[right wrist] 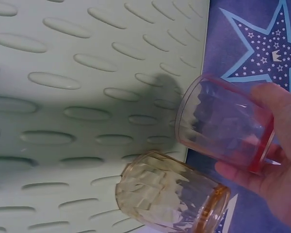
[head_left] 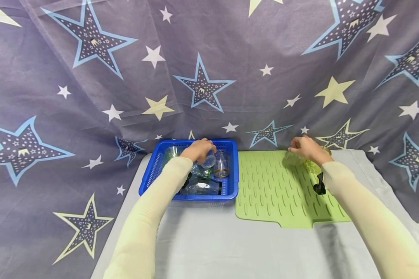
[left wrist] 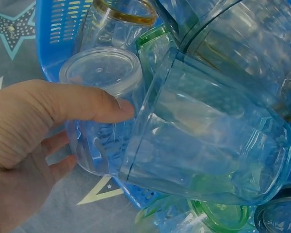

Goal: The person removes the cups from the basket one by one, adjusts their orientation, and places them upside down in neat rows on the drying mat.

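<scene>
My left hand (head_left: 198, 150) is in the blue basket (head_left: 236, 170), its thumb and fingers round a clear lidded jar (left wrist: 102, 111) in the left wrist view. A bluish clear cup (left wrist: 208, 131) lies right beside that jar. Over the far part of the green mat (head_left: 265, 186), my right hand (head_left: 309, 149) holds a clear cup with a red rim (right wrist: 223, 124) by its rim end, the base facing the mat. Next to it, an amber-tinted cup (right wrist: 169, 194) with an orange rim is near the mat's far edge.
Several other clear cups are in the basket, among them a gold-rimmed one (head_left: 221, 166) at its right and a dark-rimmed one (head_left: 202, 186) lying at the front. A star-patterned cloth (head_left: 244, 77) hangs behind the white table (head_left: 209, 240).
</scene>
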The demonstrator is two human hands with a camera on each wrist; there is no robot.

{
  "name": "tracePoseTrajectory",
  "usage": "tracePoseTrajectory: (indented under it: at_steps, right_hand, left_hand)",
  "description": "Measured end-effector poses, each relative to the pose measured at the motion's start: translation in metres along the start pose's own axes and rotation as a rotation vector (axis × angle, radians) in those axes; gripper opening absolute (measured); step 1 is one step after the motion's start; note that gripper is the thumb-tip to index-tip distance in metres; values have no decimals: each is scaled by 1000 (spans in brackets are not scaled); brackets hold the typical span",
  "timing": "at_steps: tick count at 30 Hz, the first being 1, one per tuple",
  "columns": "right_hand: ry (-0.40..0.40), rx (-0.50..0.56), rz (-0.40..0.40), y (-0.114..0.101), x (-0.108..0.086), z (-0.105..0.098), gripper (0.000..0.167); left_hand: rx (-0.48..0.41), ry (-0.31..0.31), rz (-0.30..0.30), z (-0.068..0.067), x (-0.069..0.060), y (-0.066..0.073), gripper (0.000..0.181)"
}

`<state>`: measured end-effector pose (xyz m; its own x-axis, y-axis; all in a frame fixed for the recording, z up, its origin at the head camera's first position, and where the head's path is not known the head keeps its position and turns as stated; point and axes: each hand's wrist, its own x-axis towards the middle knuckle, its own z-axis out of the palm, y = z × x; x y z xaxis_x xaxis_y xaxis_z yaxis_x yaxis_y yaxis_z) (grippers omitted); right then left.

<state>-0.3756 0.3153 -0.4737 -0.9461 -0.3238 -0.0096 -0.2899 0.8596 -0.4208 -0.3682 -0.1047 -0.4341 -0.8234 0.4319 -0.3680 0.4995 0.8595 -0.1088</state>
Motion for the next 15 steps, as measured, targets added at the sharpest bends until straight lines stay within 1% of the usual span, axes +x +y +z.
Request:
tracePoseTrajectory:
  at_steps: [5, 10, 15]
  right_hand:
    - [2, -5, -12, 1, -1, 4, 24]
    - [1, 8, -13, 0, -3, 9, 21]
    - [15, -9, -20, 2, -2, 15, 21]
  left_hand:
    - [38, 12, 4, 2, 2, -2, 74]
    - [70, 6, -12, 1, 4, -1, 75]
    - [61, 11, -31, 0, 5, -1, 75]
